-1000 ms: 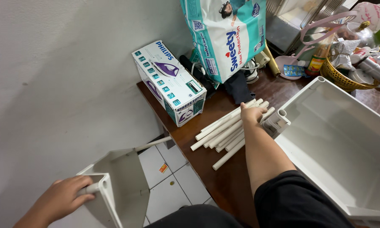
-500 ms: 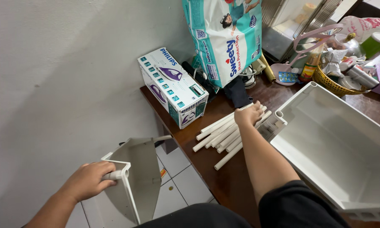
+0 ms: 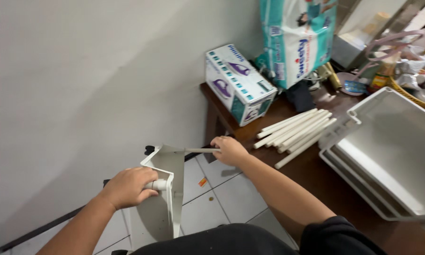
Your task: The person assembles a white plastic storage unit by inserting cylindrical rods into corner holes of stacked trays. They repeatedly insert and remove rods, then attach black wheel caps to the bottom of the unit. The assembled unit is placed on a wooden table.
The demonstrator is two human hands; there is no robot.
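Observation:
My left hand (image 3: 127, 186) grips a corner post of a white plastic tray (image 3: 163, 189) that stands tilted on edge over the tiled floor. My right hand (image 3: 228, 150) is closed on a thin white rod (image 3: 198, 150) that sticks out from the far corner of that tray. A bundle of several white plastic tubes (image 3: 295, 132) lies on the dark wooden table (image 3: 316, 174), to the right of my right hand and apart from it.
A white and teal appliance box (image 3: 238, 84) sits at the table's back corner against the wall. A teal diaper pack (image 3: 297, 38) stands behind it. Stacked white trays (image 3: 391, 151) fill the table's right side. A yellow basket (image 3: 417, 97) and clutter lie at the far right.
My right hand left the tube bundle and moved left to grasp the rod on the tray. My left hand raised the tray. The view swung left.

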